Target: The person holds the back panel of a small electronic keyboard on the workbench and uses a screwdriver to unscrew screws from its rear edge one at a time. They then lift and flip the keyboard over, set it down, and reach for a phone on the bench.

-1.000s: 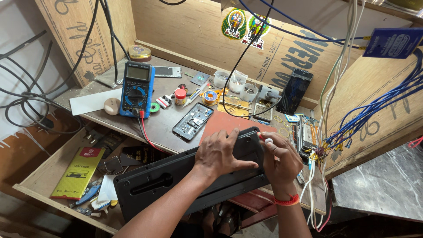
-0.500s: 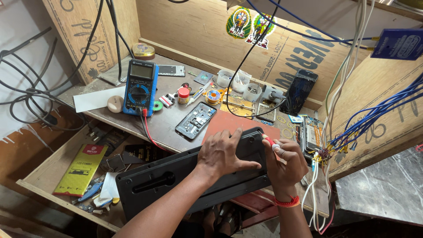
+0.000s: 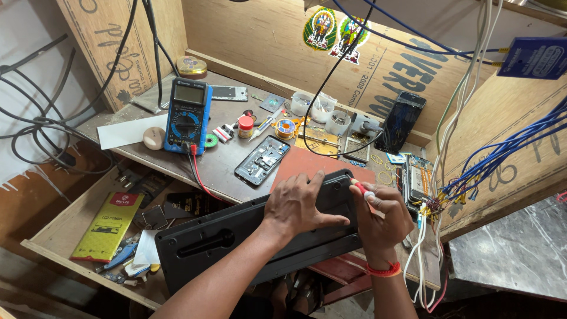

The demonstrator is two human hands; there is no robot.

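Long black plastic case (image 3: 236,242), lying back-up across the bench (image 3: 224,159) edge, running from 8 o'clock up to 2 o'clock. Left hand (image 3: 298,207) spread flat on its right end, fingers splayed, pressing down. Right hand (image 3: 381,215) closed in a pinch round a small screwdriver (image 3: 361,189) (red and white grip), tip set at the case's upper right corner.

Looks stiff and fairly light, probably hollow; matte, lightly ribbed shell, not slippery. Likely to rock, since half hangs over the open drawer (image 3: 88,236) at 8 o'clock. Best held at either end or by the slot handle moulded near the left end; thin edges and screw posts probably crack if twisted.

Blue multimeter (image 3: 188,115) at 11 o'clock, red lead trailing toward the case. Opened phone (image 3: 262,160) just above, at 12 o'clock. Bundle of blue wires (image 3: 502,153) at 2 o'clock.
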